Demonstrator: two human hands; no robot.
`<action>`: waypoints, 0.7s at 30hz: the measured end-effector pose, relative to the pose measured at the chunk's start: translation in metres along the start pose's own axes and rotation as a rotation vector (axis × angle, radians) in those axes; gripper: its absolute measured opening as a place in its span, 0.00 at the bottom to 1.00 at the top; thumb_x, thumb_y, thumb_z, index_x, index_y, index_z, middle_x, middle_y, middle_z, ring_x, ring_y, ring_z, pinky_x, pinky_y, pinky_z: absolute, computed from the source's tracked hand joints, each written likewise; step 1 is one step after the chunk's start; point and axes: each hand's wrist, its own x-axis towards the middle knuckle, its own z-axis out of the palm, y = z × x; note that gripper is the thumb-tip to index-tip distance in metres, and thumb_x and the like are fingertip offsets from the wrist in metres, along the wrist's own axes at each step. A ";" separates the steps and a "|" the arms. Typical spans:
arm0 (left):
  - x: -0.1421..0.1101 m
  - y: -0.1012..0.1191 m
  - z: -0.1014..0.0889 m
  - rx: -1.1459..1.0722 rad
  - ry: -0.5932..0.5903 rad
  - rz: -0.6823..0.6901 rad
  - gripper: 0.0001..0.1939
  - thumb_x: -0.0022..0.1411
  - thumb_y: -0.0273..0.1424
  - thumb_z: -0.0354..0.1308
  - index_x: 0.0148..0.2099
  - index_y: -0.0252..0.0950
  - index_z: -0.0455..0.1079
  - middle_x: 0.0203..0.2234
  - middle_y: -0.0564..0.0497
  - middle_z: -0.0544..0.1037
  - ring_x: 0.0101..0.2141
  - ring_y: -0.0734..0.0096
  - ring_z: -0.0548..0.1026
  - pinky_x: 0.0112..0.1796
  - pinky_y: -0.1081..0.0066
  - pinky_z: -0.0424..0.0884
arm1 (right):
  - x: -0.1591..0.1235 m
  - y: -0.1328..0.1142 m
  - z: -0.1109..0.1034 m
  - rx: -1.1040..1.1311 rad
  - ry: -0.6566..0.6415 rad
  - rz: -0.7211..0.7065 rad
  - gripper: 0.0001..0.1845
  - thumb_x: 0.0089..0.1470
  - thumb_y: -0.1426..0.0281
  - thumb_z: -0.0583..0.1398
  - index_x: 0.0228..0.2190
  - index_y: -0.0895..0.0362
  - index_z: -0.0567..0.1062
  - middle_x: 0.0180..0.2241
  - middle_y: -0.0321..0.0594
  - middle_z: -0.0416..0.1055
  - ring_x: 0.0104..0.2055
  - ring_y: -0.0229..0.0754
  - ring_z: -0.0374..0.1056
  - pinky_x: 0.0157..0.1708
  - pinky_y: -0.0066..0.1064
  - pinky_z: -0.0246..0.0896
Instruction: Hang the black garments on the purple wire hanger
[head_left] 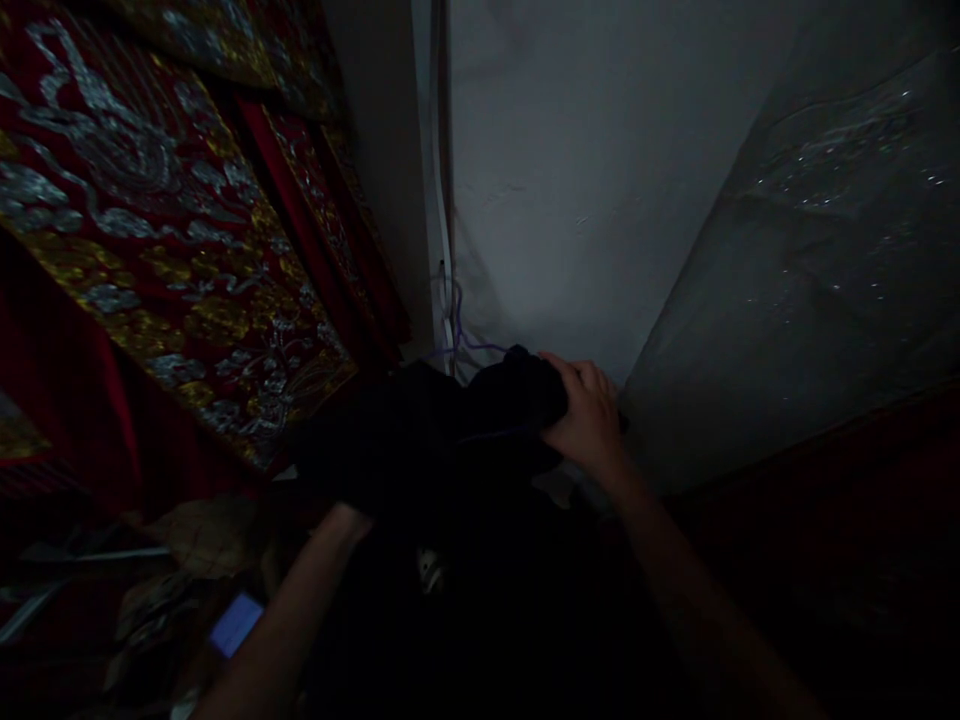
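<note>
A black garment [420, 430] hangs on a thin purple hanger [480, 345] against the wall. It is so dark that its folds and cut cannot be made out. A small pale mark [429, 570] shows low on the dark cloth. My right hand [589, 410] is closed on the garment's upper right part, fingers curled over the edge. On the other side, my left hand [354, 522] reaches in under the black cloth. Only its wrist area shows and the fingers are hidden.
Red cloth with gold and silver embroidery [135, 200] hangs at the left. A pale wall [570, 180] stands ahead with a cable [442, 200] down it. Clear plastic sheeting [825, 250] covers the right. A lit screen [236, 625] lies among dark clutter, lower left.
</note>
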 end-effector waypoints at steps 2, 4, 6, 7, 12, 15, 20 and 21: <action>-0.011 -0.005 -0.012 -0.241 0.026 -0.115 0.33 0.68 0.55 0.42 0.39 0.35 0.79 0.36 0.43 0.83 0.39 0.61 0.81 0.40 0.65 0.77 | 0.016 0.006 -0.006 -0.063 0.067 0.075 0.45 0.41 0.65 0.67 0.62 0.53 0.63 0.48 0.50 0.64 0.52 0.61 0.62 0.50 0.51 0.58; -0.016 -0.008 -0.016 -0.483 0.057 -0.246 0.33 0.60 0.62 0.51 0.43 0.39 0.78 0.40 0.44 0.83 0.46 0.55 0.80 0.45 0.60 0.76 | 0.033 0.004 -0.010 -0.094 0.104 0.109 0.45 0.42 0.61 0.68 0.62 0.54 0.63 0.49 0.52 0.64 0.52 0.62 0.61 0.50 0.51 0.57; -0.016 -0.009 -0.013 -0.526 0.145 -0.298 0.31 0.50 0.60 0.63 0.45 0.42 0.77 0.44 0.46 0.82 0.52 0.53 0.77 0.49 0.59 0.74 | 0.045 -0.004 -0.011 -0.106 0.098 0.111 0.46 0.44 0.58 0.68 0.62 0.54 0.62 0.49 0.53 0.63 0.53 0.63 0.60 0.50 0.52 0.56; -0.014 -0.010 -0.010 -0.488 0.213 -0.290 0.30 0.48 0.57 0.68 0.45 0.43 0.76 0.45 0.47 0.82 0.54 0.53 0.75 0.51 0.60 0.73 | 0.049 -0.010 -0.010 -0.107 0.084 0.105 0.45 0.44 0.57 0.67 0.62 0.54 0.62 0.49 0.53 0.63 0.53 0.63 0.60 0.50 0.52 0.55; -0.004 -0.010 0.004 -0.337 0.447 -0.217 0.25 0.53 0.44 0.71 0.50 0.41 0.72 0.51 0.48 0.79 0.56 0.60 0.74 0.54 0.65 0.71 | 0.043 -0.020 -0.004 -0.088 0.078 0.122 0.45 0.44 0.55 0.68 0.61 0.53 0.63 0.48 0.52 0.64 0.52 0.62 0.61 0.49 0.51 0.56; -0.004 -0.014 0.006 -0.314 0.450 -0.239 0.25 0.54 0.42 0.70 0.52 0.39 0.71 0.53 0.46 0.77 0.56 0.61 0.74 0.54 0.66 0.70 | 0.033 -0.012 -0.002 -0.091 0.109 0.195 0.44 0.44 0.54 0.68 0.60 0.54 0.64 0.47 0.52 0.65 0.50 0.61 0.62 0.48 0.51 0.56; -0.008 -0.020 0.016 -0.338 0.329 -0.296 0.28 0.52 0.40 0.72 0.53 0.37 0.72 0.55 0.43 0.76 0.57 0.56 0.73 0.59 0.59 0.66 | 0.038 -0.013 -0.001 -0.094 0.058 0.156 0.46 0.43 0.54 0.69 0.61 0.53 0.64 0.47 0.52 0.65 0.51 0.63 0.61 0.49 0.52 0.56; -0.009 -0.022 0.018 -0.337 0.329 -0.301 0.27 0.53 0.39 0.71 0.53 0.37 0.72 0.55 0.43 0.77 0.57 0.56 0.73 0.60 0.57 0.65 | 0.041 -0.015 -0.002 -0.088 0.041 0.126 0.46 0.43 0.55 0.69 0.61 0.52 0.64 0.48 0.52 0.65 0.52 0.63 0.61 0.50 0.52 0.56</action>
